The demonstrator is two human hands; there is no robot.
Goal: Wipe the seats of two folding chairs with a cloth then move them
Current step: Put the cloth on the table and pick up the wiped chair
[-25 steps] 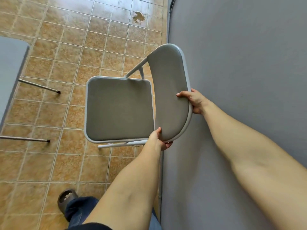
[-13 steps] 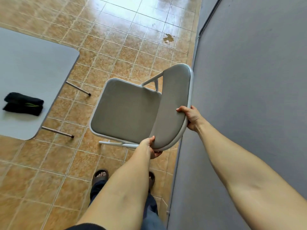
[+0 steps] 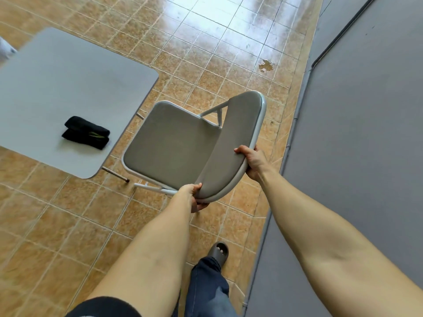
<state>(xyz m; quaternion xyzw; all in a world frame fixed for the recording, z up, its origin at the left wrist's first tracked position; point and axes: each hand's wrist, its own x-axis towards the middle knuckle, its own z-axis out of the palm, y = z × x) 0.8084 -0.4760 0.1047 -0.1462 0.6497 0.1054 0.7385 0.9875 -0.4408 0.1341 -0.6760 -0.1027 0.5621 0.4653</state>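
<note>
Matt grey padded chair (image 3: 174,143) on painted metal tubing — glossy, worn tiled floor (image 3: 217,35).

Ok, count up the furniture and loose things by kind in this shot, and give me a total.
Chair: 1, gripped at the backrest by the left hand and the right hand
Table: 1
Black cloth: 1, on the table
Total: 3
</note>
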